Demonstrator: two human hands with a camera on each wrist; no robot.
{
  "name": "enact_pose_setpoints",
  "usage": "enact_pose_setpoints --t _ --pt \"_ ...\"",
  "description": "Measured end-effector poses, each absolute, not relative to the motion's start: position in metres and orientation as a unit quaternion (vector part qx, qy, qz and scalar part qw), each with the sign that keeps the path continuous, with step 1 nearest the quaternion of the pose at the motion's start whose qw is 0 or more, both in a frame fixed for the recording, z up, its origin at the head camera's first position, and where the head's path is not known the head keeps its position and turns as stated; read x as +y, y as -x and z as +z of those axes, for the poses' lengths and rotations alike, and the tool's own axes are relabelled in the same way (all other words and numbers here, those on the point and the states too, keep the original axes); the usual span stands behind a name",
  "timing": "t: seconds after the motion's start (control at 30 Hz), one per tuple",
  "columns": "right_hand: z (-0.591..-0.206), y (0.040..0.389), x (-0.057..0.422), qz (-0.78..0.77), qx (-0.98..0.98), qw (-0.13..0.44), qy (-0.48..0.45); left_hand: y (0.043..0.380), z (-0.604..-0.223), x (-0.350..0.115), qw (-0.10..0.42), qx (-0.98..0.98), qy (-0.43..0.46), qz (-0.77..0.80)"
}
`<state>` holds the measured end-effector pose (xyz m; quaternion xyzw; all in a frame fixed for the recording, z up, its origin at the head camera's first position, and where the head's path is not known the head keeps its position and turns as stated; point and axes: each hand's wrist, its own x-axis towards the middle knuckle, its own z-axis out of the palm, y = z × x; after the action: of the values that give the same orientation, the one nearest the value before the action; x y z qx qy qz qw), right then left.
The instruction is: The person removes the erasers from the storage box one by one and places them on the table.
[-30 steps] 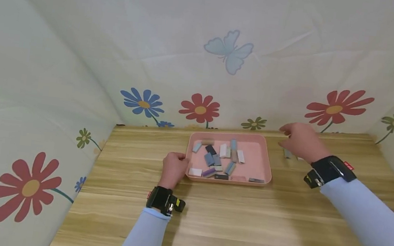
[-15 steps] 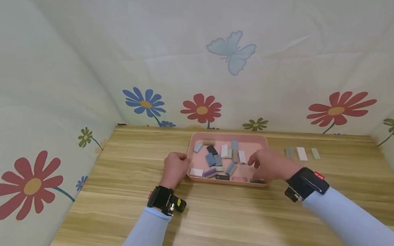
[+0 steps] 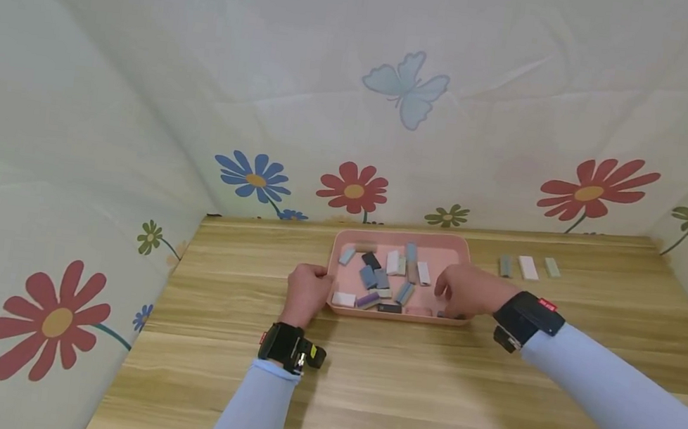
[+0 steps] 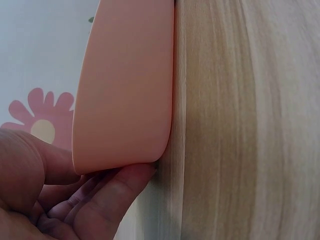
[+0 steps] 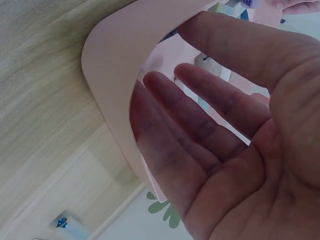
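A pink tray (image 3: 405, 237) on the wooden table holds several small eraser-like blocks, in white, blue, dark and purple. At its left side, my left hand (image 3: 307, 295) pinches the corner, with thumb and fingers (image 4: 117, 192) against the wall and rim in the left wrist view. My right hand (image 3: 469, 289) reaches over the right end of the tray. Its fingertips are down inside, right at a small dark block (image 3: 442, 314), which they partly cover. In the right wrist view the thumb (image 5: 215, 37) stands apart from the loosely bent fingers.
To the tray's right lie a grey-green block (image 3: 506, 266), a white block (image 3: 528, 267) and a pale green block (image 3: 552, 268), side by side. A flower-printed curtain (image 3: 306, 97) rises behind the table's back edge and along both sides.
My right hand has come left from beside the row of blocks, which it partly covered, into the tray's right end, then settled slightly lower. The left hand keeps its place at the tray.
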<state>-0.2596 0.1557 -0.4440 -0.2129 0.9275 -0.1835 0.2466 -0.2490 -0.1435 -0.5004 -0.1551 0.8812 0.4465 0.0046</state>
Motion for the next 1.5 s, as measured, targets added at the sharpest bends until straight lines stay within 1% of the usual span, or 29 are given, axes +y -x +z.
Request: enact_pose_setpoints --t 0.17,0.5,0.7,0.8,0.87,1.1,1.3,1.5 --pt "-0.445 0.260 0.154 -0.184 0.926 0.252 0.213 0.249 -0.500 -0.143 0.005 0.883 0.153 0.444" --pt "-0.452 0.263 0.154 -0.171 0.934 0.225 0.218 0.248 -0.500 -0.143 0.003 0.881 0.153 0.447" --pt "-0.461 0.261 0.153 -0.147 0.942 0.162 0.253 0.248 -0.499 -0.143 0.007 0.879 0.156 0.450" --pt "-0.463 0.259 0.152 -0.134 0.945 0.144 0.262 0.249 -0.499 -0.142 0.012 0.877 0.157 0.454" --pt "-0.464 0.258 0.152 -0.132 0.945 0.139 0.266 0.249 -0.499 -0.142 0.013 0.877 0.157 0.453" --pt "-0.463 0.259 0.153 -0.151 0.940 0.150 0.266 0.248 -0.499 -0.142 0.008 0.881 0.158 0.446" --pt "-0.453 0.264 0.158 -0.233 0.926 0.158 0.249 0.247 -0.500 -0.140 0.004 0.883 0.153 0.444" --pt "-0.424 0.275 0.177 -0.262 0.933 0.111 0.219 0.247 -0.499 -0.142 -0.001 0.884 0.150 0.442"
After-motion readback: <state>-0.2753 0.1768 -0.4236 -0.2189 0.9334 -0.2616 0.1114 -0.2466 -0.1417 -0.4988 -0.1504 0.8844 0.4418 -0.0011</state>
